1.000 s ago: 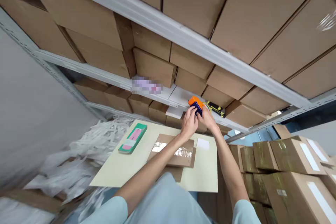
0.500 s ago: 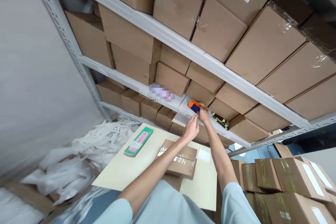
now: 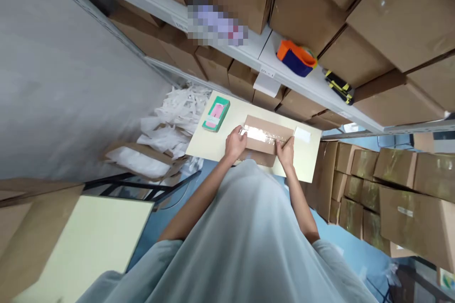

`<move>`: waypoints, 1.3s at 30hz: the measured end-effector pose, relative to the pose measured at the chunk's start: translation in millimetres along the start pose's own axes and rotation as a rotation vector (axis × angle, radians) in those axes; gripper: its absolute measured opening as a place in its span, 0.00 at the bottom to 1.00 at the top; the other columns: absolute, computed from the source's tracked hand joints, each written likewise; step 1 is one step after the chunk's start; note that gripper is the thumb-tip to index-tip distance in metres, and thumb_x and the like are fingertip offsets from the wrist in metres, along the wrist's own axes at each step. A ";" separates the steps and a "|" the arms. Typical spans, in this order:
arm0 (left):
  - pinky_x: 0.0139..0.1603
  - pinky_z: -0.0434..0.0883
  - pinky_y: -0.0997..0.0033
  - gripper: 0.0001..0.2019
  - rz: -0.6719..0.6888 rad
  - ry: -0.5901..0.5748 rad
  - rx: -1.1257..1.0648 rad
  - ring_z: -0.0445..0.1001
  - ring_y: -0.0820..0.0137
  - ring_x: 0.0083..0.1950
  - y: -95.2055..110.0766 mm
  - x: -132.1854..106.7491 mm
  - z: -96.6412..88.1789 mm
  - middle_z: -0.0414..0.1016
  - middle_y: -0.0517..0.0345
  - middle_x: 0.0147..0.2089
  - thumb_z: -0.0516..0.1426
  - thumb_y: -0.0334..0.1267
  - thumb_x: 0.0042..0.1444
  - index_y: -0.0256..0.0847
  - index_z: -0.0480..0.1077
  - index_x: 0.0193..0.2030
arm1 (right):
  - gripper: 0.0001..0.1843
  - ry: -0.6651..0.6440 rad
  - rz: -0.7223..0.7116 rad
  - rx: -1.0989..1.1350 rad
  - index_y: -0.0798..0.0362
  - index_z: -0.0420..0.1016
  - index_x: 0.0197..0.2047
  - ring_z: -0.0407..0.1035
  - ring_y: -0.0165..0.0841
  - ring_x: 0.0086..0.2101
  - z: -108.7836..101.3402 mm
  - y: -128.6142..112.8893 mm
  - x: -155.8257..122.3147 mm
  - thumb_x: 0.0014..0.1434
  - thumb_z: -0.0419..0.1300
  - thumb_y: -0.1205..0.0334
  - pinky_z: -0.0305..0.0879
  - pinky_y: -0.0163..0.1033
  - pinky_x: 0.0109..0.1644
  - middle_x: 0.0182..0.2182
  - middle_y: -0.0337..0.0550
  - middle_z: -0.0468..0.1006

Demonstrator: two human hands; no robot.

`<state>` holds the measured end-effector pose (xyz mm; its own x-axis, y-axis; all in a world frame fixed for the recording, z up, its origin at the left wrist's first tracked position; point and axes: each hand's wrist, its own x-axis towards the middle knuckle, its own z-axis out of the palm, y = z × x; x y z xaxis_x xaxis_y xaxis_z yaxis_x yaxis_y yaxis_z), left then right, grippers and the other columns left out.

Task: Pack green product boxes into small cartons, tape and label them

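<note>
A small cardboard box (image 3: 268, 125) with shiny clear tape along its top lies on the cream tabletop (image 3: 302, 163). My left hand (image 3: 235, 144) grips its left end, thumb on the near side. At its right end my right hand (image 3: 286, 153) closes round the edge. More brown cardboard (image 3: 259, 157) shows beneath the near side. A green box with a pink item (image 3: 216, 114) is to the left, and a white paper (image 3: 302, 134) to the right.
On the shelf ahead are an orange and dark blue object (image 3: 296, 58) and a black-and-yellow box cutter (image 3: 339, 87). Cartons (image 3: 412, 213) are stacked at the right. White scrap strips (image 3: 181, 109) lie left of the table. Another cream surface (image 3: 99, 232) stands at lower left.
Both hands have left the orange and blue object, which stays on the shelf, and come down onto the taped cardboard box. My view has tilted downward.
</note>
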<state>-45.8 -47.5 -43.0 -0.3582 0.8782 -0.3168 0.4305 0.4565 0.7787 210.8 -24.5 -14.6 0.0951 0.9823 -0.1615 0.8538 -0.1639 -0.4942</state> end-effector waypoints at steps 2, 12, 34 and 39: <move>0.76 0.74 0.47 0.31 0.006 -0.002 0.046 0.78 0.43 0.74 13.9 -10.4 12.6 0.79 0.32 0.72 0.60 0.51 0.72 0.33 0.70 0.75 | 0.65 0.009 0.103 0.018 0.76 0.47 0.84 0.57 0.61 0.80 13.9 2.5 -2.6 0.71 0.53 0.24 0.55 0.64 0.83 0.80 0.83 0.57; 0.62 0.78 0.55 0.30 -0.159 -0.038 0.222 0.84 0.42 0.62 20.0 15.1 20.6 0.88 0.36 0.58 0.67 0.59 0.68 0.37 0.80 0.65 | 0.46 -0.003 0.263 0.034 0.61 0.64 0.79 0.79 0.56 0.62 22.2 22.3 8.4 0.79 0.46 0.30 0.73 0.59 0.68 0.61 0.68 0.85; 0.66 0.84 0.52 0.18 0.092 -0.086 -0.206 0.88 0.58 0.55 -45.9 -17.5 -53.8 0.84 0.42 0.65 0.62 0.39 0.66 0.37 0.81 0.60 | 0.28 0.057 -0.037 0.427 0.50 0.73 0.62 0.80 0.43 0.50 -38.5 27.2 -50.9 0.66 0.66 0.43 0.81 0.55 0.60 0.59 0.57 0.83; 0.69 0.81 0.45 0.18 -0.069 -0.140 -0.132 0.88 0.53 0.59 -84.4 -21.8 -24.4 0.88 0.41 0.55 0.57 0.31 0.62 0.37 0.80 0.57 | 0.23 -0.138 0.079 0.498 0.52 0.76 0.58 0.83 0.44 0.53 13.0 50.6 -57.0 0.60 0.58 0.58 0.82 0.55 0.59 0.57 0.57 0.86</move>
<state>-94.6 -108.6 -88.6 -0.2603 0.8611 -0.4368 0.2932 0.5015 0.8140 241.9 -90.0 -41.5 0.0520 0.9495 -0.3093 0.4963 -0.2934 -0.8171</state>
